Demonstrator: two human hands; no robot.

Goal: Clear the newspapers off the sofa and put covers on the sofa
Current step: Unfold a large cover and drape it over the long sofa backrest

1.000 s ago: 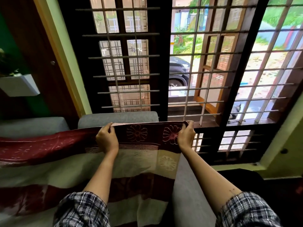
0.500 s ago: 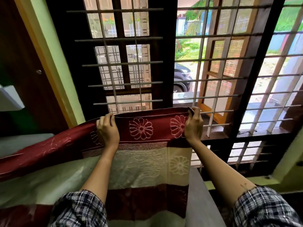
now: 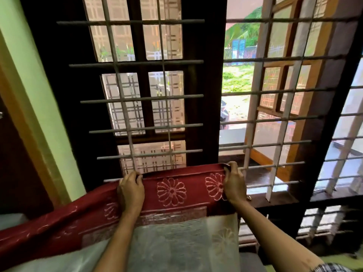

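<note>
Step in hand is cover-laying, not paper clearing; no newspapers in view. Both hands are on the top hem of the cover (image 3: pixel 170 190), the red band with the stitched flowers. The left hand (image 3: pixel 130 193) has its fingers curled over the hem just left of the middle flower, and the right hand (image 3: pixel 234 186) pinches the right-hand corner between thumb and fingers. The hem is taut between them and held high, level with the lower bars of the window grille (image 3: pixel 149 97). The rest of the cloth, cream and red stripes, hangs toward the near side and trails off low to the left. The sofa (image 3: pixel 10 220) is almost all hidden behind it, with only a grey patch at the left edge, so I can't tell where the backrest top sits. Next move, my read: carry the hem far and down over the backrest, keeping both grips and even tension so the band lands straight, then release and smooth leftward. Risk: the left run of cloth sags and could land skewed.
</note>
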